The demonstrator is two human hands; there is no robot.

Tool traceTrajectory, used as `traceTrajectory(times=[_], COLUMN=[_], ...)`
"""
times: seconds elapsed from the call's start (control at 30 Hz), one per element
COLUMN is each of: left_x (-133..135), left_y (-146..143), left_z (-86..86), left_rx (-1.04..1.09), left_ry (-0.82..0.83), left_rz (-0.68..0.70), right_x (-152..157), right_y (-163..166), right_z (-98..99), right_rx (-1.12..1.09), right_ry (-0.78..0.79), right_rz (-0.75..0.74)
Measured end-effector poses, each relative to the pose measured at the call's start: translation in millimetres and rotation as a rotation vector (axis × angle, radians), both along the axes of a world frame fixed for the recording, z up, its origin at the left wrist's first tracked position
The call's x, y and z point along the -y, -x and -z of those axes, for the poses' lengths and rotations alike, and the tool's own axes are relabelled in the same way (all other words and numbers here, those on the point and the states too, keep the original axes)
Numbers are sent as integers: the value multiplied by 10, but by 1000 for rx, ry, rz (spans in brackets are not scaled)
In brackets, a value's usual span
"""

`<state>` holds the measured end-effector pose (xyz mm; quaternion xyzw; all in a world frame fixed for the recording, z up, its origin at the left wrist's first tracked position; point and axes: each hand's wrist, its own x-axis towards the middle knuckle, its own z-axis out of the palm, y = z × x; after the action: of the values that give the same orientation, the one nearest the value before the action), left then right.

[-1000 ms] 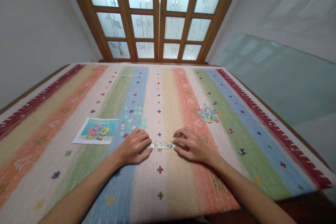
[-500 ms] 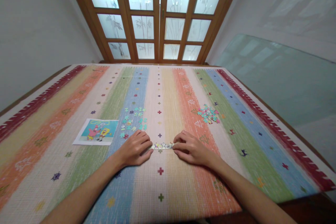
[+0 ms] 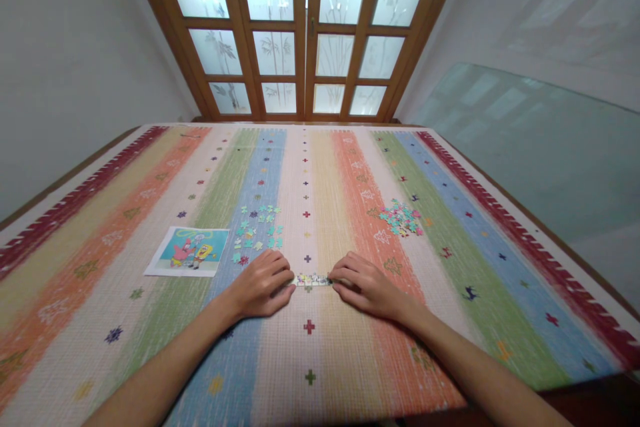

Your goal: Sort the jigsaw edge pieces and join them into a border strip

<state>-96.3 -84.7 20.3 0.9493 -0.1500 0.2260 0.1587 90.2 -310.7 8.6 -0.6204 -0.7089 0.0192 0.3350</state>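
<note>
A narrow strip of joined jigsaw puzzle pieces (image 3: 312,279) lies flat on the striped tablecloth, between my two hands. Its left end is pinched by my left hand (image 3: 265,283), fingers curled and thumb toward me. My right hand (image 3: 364,282) grips the right end in the same way, its fingertips covering that edge. Beyond my left hand, loose turquoise puzzle pieces (image 3: 248,241) are spread over the blue stripe. A heaped pile of puzzle pieces (image 3: 401,219), turquoise with some pink, sits past my right hand.
On the left lies a printed reference picture (image 3: 193,251) of cartoon figures. The striped tablecloth (image 3: 310,353) covers the table. Wooden doors with frosted panes (image 3: 305,33) stand behind the far edge, and a glass panel (image 3: 530,147) leans at the right wall.
The whole view has shifted slightly, so everything appears a little further right. Both hands stay on the strip's ends, with hardly any movement.
</note>
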Motion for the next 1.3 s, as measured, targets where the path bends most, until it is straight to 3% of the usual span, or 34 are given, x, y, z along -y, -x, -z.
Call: traceTrajectory(times=[0.23, 1.0, 1.13, 1.3], left_x=[-9, 17, -95, -451], left_y=[8, -21, -1, 74], left_z=[19, 29, -43, -115], left_rx=[2, 19, -21, -3], left_ry=[13, -48, -42, -73], left_rz=[-5, -15, -64, -191], right_x=[-15, -16, -15, -17], right_y=[39, 22, 9, 11], right_z=[-15, 44, 41, 7], right_rx=[-57, 48, 65, 53], right_ry=[1, -22, -11, -53], right_rz=[36, 18, 7, -2])
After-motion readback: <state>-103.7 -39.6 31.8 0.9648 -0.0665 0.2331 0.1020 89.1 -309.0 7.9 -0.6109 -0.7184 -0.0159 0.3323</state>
